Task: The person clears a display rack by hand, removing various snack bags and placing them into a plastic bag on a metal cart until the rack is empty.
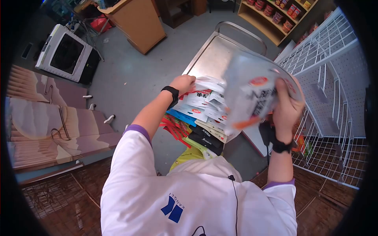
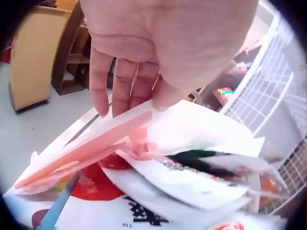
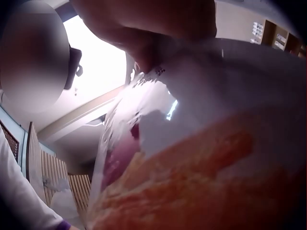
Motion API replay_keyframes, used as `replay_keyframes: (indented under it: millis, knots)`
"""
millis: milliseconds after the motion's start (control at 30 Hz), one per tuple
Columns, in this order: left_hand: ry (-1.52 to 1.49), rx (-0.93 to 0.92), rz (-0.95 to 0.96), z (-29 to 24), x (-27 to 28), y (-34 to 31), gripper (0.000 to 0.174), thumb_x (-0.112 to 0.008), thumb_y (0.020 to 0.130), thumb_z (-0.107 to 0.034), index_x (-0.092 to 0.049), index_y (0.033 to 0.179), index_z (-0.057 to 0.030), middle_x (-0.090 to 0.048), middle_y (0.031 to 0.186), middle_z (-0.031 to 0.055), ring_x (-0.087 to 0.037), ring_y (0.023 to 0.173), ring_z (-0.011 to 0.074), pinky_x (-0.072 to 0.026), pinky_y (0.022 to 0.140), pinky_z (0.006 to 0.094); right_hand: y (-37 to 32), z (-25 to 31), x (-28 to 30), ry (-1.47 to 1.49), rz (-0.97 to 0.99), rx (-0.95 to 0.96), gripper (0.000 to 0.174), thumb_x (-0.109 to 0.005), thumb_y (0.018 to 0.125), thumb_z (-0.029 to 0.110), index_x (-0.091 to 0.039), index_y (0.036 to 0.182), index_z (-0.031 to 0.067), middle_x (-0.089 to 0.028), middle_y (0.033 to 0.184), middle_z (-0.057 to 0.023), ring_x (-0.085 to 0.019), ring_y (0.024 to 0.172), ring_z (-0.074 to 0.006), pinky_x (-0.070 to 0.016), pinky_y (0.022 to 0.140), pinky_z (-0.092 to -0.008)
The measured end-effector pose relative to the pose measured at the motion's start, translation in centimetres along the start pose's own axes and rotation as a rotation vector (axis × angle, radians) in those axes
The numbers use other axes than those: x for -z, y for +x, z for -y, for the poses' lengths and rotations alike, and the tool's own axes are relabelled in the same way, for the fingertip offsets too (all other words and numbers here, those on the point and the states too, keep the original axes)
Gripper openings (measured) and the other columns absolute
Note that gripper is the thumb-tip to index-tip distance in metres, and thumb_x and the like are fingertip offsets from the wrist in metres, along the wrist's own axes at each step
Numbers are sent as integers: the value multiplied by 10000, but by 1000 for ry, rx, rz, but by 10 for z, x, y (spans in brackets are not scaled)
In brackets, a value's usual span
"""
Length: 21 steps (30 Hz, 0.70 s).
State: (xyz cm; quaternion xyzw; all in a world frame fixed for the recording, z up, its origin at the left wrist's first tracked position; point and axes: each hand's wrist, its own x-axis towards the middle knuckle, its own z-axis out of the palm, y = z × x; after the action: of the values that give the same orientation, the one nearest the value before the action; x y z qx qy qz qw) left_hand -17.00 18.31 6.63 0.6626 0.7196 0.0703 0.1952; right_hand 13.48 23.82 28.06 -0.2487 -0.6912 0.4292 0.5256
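Note:
In the head view the right hand [image 1: 286, 112] grips a large glossy white bag [image 1: 252, 88] with red and orange print, lifted to the right of the pile and blurred. The right wrist view shows this bag [image 3: 206, 143] close up, below the hand [image 3: 158, 24]. At the pile's far left edge is the left hand [image 1: 184, 83]. In the left wrist view that hand [image 2: 144, 62] pinches the edge of a white packet [image 2: 96, 139] between thumb and fingers. More white packets [image 1: 197, 112] lie overlapping beneath, with blue, black and beige ones nearer the body.
The packets lie on a metal cart [image 1: 210, 55] with a tubular handle. White wire racks [image 1: 327, 51] stand at the right, snack shelves [image 1: 271, 17] behind. A wooden cabinet [image 1: 138, 25], a black-and-white appliance [image 1: 65, 53] and patterned folding chairs [image 1: 47, 122] are at the left.

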Motion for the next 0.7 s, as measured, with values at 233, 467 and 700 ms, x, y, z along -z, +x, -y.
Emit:
replay_keyframes:
  millis: [233,467,700]
  knots:
    - [-1021,-250,-272,28,12,-16,295,-604,823,-231,-649,1063,-65,-649,1053,198,-616,987,351,-477,859,400,-29,-58,-109,-59,452,221,282,-554,772,-29,-679,1009,58,-669,1012,-106,-624,971,-267,-461,898,-353]
    - [-552,1,20,52,21,9,189,-571,864,-193,-602,839,-8,-642,796,155,-600,725,316,-460,660,395,-157,-121,-88,13,848,-328,294,-541,819,-18,-694,1018,134,-677,1069,-11,-569,1136,-187,-276,1086,-427]
    - [-361,-76,-170,18,34,-5,147,-558,835,-149,-587,824,-5,-623,799,186,-592,755,356,-459,664,413,-155,-105,-91,116,859,-373,201,-620,817,64,-686,999,119,-681,1043,4,-600,1074,-188,-251,1096,-441]
